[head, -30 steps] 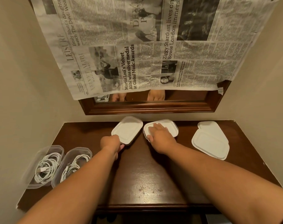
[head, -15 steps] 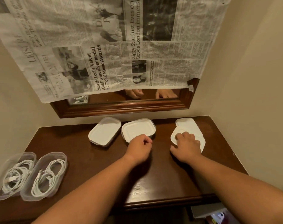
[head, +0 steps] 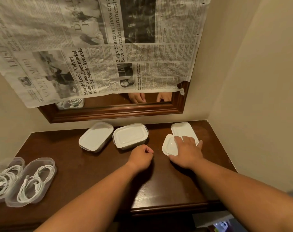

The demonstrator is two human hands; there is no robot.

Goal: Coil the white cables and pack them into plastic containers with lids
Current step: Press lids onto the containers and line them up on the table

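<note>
Head view, right hand (head: 186,152) flat on lid (head: 169,146), left hand (head: 141,156) fisted beside

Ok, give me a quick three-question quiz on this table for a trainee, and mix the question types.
1. True or false: the two cable containers already have lids on.
2. How many lidded containers stand at the back of the table?
3. The right hand rests on: A, a loose lid; B, a lidded container; C, a cable container.

Key: 1 false, both are open. 2 two. 3 A.
</note>
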